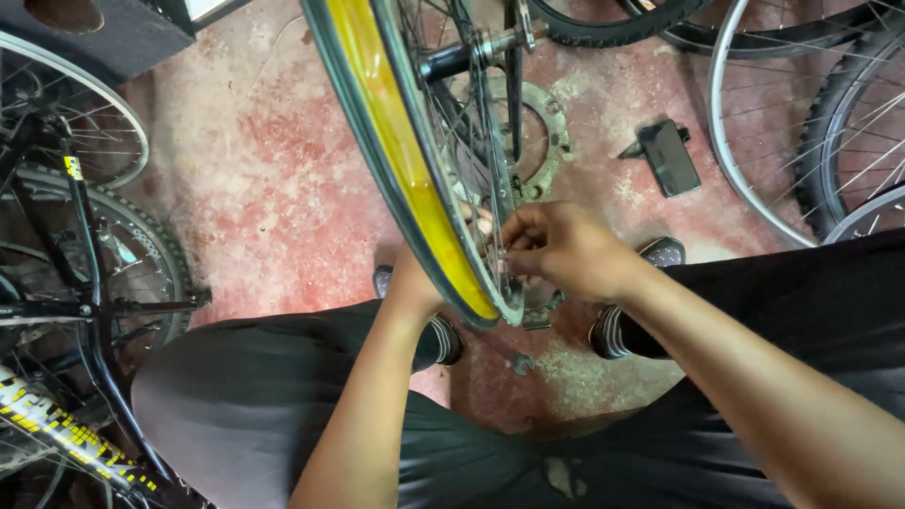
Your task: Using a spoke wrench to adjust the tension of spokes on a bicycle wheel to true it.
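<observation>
A bicycle wheel with a yellow rim strip stands upright between my knees, its hub and axle near the top of the view. My right hand pinches something small at the spokes by the rim's lower edge; the item itself is too small to make out. My left hand reaches behind the rim from the left, its fingers mostly hidden by the wheel, and steadies it. Both forearms come up from the bottom over my dark trousers.
A metal ring with holes and a dark phone lie on the red floor beyond the wheel. Bare rims and tyres crowd the right, a black-and-yellow bicycle the left. My striped shoes flank the wheel.
</observation>
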